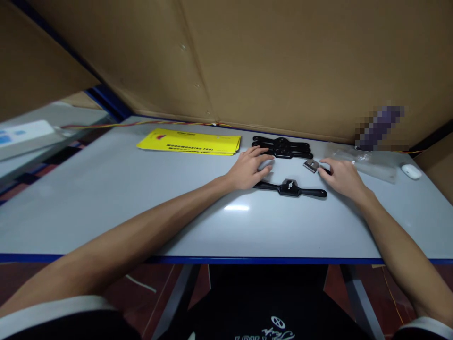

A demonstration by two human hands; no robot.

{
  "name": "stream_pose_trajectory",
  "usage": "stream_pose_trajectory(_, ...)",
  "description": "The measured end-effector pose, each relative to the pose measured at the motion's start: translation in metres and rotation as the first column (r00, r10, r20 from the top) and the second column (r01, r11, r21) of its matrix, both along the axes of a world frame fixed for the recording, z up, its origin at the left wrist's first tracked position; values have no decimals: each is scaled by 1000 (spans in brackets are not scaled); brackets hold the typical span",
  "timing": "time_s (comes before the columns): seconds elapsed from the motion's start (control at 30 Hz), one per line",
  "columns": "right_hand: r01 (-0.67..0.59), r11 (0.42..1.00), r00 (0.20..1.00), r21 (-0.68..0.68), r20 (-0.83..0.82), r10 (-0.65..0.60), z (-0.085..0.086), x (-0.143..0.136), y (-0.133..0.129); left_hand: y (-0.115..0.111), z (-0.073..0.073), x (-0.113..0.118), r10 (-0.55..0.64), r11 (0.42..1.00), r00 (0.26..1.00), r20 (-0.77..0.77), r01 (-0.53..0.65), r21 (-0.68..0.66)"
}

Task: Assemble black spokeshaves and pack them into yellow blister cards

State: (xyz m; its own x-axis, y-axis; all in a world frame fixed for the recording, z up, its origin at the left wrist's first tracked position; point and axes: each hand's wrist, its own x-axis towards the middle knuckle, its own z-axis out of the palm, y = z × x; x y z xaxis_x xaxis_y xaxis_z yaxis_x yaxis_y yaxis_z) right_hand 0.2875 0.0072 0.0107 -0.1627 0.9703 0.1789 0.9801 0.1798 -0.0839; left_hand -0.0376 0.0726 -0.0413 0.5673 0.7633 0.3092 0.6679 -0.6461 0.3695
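Note:
A black spokeshave (290,187) lies crosswise on the table, its left handle end partly hidden under my left hand (249,167). That hand is open, fingers spread, resting between this tool and several stacked black spokeshaves (282,147) behind it. Small grey metal blades (311,165) lie right of centre. My right hand (341,177) is beside them, its thumb and forefinger apart at their right edge. Something dark shows between those fingers, too small to make out; I cannot tell whether the fingertips touch the blades.
Yellow printed cards (191,141) are stacked at the back left. Clear plastic bags (375,165) lie behind my right hand, with a white mouse (411,171) farther right. A pixelated dark object (380,127) leans at the back panel. Wires (141,123) run along the rear edge.

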Motion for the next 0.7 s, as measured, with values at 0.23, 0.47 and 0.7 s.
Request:
stream_pose_trajectory(0.23,-29,999,997,18,73,28,-6,-14,2,-2,8,2,2,999,999,51,-1,-35)
stream_pose_trajectory(0.47,67,995,994,-67,96,-60,-1,-20,2,-8,16,6,5,1000,998,57,-4,-24)
stream_pose_trajectory(0.7,51,996,997,-74,66,-46,-1,-15,1,-12,20,7,110,994,994,24,-110,-1)
